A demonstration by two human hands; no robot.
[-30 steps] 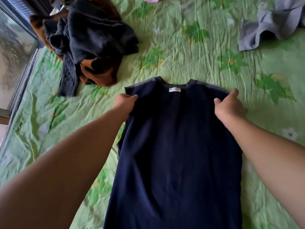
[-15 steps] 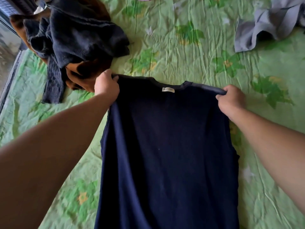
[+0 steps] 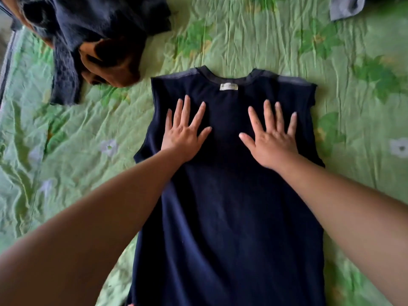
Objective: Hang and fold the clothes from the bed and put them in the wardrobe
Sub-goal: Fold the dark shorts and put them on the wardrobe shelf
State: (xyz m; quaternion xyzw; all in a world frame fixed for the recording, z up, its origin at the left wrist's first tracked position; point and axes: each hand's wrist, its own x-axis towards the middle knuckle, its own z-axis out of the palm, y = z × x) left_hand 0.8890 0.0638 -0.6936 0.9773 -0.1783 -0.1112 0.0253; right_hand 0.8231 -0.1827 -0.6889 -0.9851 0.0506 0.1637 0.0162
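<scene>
A dark navy sleeveless garment [image 3: 231, 206] lies flat on the green leaf-patterned bedspread [image 3: 254, 45], neckline and white label away from me. My left hand [image 3: 184, 134] rests palm down on its upper left part, fingers spread. My right hand [image 3: 272, 139] lies flat on the upper right part, fingers spread too. Neither hand grips the cloth. The garment's lower end runs out of view at the bottom.
A heap of dark blue and brown clothes [image 3: 95, 34] sits at the upper left, close to the garment's left shoulder. A grey garment [image 3: 346, 7] lies at the top right edge. A window frame [image 3: 5, 60] borders the bed on the left.
Both hands let go of the garment's shoulders and now lie flat and open on its chest. The garment has been laid down flat on the bed.
</scene>
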